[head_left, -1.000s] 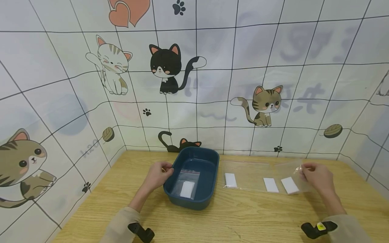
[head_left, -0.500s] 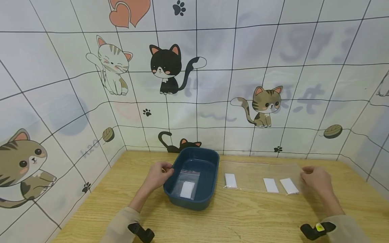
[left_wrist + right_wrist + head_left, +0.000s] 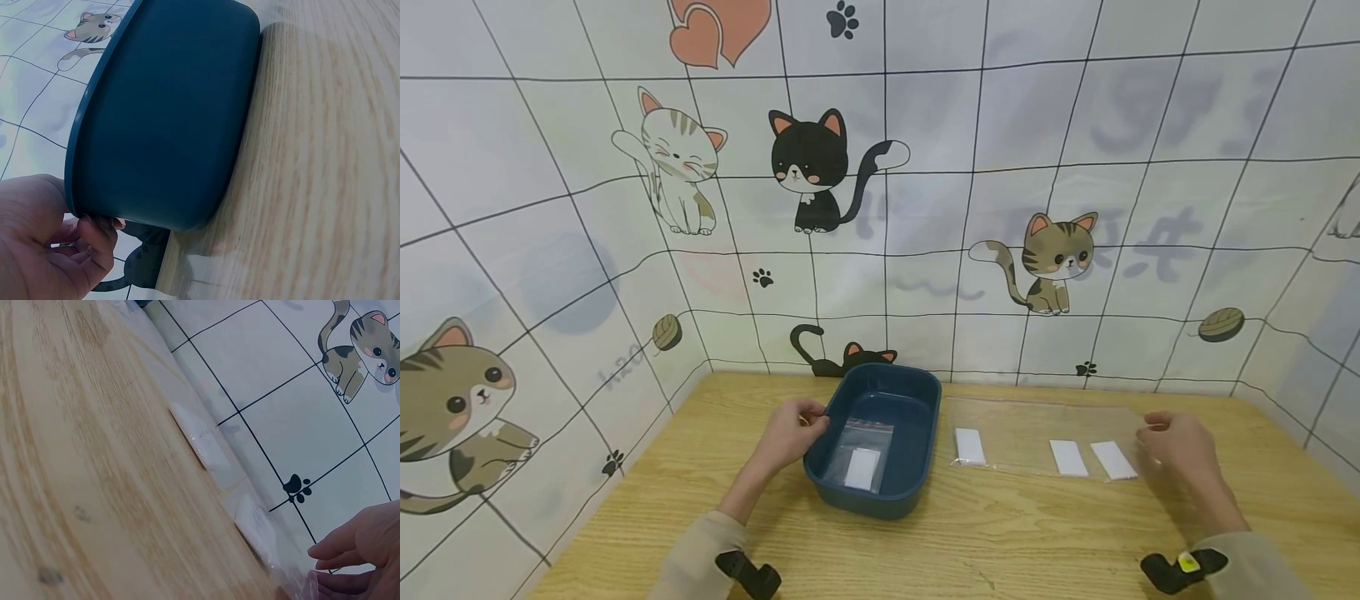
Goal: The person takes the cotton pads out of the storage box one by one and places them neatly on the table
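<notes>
My left hand [image 3: 792, 433] pinches the left rim of a dark blue plastic basin [image 3: 880, 504]; in the left wrist view its fingers curl at the rim of the basin [image 3: 162, 125]. Inside lies a clear zip bag [image 3: 876, 437] with a white rectangular piece [image 3: 861, 468]. To the right, clear plastic bags [image 3: 1018, 425] lie flat in a row, with white pieces [image 3: 1069, 458] in them. My right hand [image 3: 1183, 446] is at the right end of the row. In the right wrist view its fingers [image 3: 337, 544] are parted beside the edge of the last bag [image 3: 253, 528].
The wooden table [image 3: 985, 533] meets a wall covering [image 3: 925, 275] with a grid and cartoon cats along its back edge. The basin stands near that edge, left of the row. Black camera mounts [image 3: 1183, 569] sit on both wrists.
The rightmost bag, raised at its right end a second ago, has come down flat in line with the others. My right hand has lowered and shifted slightly left. The left hand has stayed put.
</notes>
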The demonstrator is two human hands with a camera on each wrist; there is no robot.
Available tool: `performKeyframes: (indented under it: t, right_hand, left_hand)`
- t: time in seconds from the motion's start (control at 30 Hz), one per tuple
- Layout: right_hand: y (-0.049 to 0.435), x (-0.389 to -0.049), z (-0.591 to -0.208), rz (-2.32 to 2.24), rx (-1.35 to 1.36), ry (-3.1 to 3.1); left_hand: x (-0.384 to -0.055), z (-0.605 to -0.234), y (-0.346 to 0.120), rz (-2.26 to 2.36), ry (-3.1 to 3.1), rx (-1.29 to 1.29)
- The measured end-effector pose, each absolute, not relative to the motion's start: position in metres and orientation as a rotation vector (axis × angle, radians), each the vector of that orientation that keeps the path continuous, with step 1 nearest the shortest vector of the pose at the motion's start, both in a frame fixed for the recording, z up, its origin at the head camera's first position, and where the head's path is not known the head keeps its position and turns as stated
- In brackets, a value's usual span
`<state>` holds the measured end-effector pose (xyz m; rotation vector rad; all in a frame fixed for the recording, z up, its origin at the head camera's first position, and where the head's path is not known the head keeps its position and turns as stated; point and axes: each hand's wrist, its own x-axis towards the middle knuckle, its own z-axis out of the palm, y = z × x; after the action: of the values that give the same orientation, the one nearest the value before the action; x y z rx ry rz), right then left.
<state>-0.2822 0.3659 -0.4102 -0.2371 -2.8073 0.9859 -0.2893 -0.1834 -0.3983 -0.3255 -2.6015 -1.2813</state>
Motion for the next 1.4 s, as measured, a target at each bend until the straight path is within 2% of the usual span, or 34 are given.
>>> performKeyframes:
  t: [0.63, 1.4]
  right_hand:
    - [0.368, -0.279, -0.411, 1.006, -0.233, -2.815]
    - [0.336, -0.277, -0.380, 1.086, -0.141, -2.750]
  left_hand:
    - [-0.289, -0.397, -0.182, -1.272, -2.603, -0.333]
    - [-0.289, -0.398, -0.185, -1.269, -2.599, -0.327]
